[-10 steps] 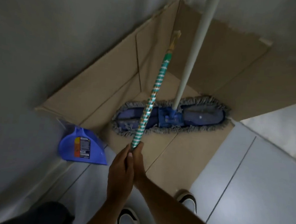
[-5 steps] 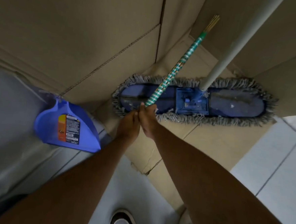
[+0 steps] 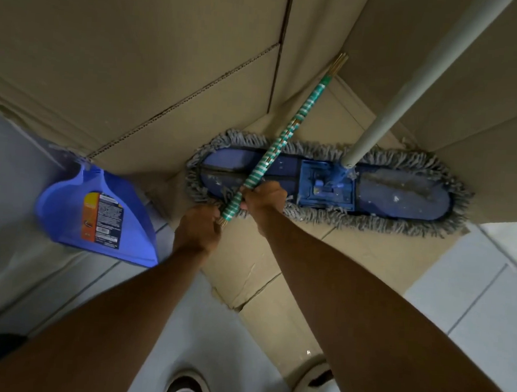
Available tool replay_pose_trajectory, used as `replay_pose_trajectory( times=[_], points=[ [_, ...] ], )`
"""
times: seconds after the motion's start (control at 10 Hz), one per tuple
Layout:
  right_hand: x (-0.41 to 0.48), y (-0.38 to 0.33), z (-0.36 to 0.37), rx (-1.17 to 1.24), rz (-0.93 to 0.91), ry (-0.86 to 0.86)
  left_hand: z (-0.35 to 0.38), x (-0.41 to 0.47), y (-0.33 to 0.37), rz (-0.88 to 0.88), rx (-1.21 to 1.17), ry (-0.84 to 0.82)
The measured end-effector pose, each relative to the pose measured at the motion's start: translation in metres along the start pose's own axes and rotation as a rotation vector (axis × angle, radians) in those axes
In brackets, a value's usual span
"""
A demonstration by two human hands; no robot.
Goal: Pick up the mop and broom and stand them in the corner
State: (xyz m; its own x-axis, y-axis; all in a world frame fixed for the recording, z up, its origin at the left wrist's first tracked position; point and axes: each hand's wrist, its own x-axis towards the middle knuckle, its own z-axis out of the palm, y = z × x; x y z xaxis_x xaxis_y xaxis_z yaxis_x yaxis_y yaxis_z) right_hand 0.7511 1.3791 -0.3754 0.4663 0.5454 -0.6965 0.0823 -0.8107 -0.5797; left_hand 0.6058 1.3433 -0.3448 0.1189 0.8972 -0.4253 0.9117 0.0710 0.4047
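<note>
The broom (image 3: 289, 133) is a thin bundle of sticks wrapped in green and white striped tape. It slants from my hands up toward the cardboard-lined corner, its far tip close to the corner crease. My left hand (image 3: 198, 228) grips its near end and my right hand (image 3: 264, 197) grips it just above. The mop (image 3: 328, 185) stands in the corner on its flat blue head with a grey fringe. Its pale handle (image 3: 411, 87) leans up and out of view at the top right. The broom crosses over the left half of the mop head.
Brown cardboard (image 3: 138, 65) covers both walls and the floor of the corner. A blue dustpan (image 3: 96, 215) with a printed label leans against the left wall. Pale floor tiles (image 3: 474, 290) lie to the right. My two shoes (image 3: 190, 390) show at the bottom edge.
The view has closed in on the corner and tilted down. Both arms have stretched forward, carrying the broom farther into the corner over the mop head. The mop has not moved.
</note>
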Motion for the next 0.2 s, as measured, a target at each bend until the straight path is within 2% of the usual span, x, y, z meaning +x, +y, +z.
replay_pose_trajectory(
  times=[0.1,0.2],
  points=[
    [-0.032,-0.018,-0.03,-0.113,-0.07,-0.009,-0.03,-0.017,0.018,-0.004,0.054,-0.011],
    [-0.075,-0.032,-0.064,-0.25,-0.214,-0.006,-0.063,-0.047,0.032,-0.01,0.04,0.058]
  ],
)
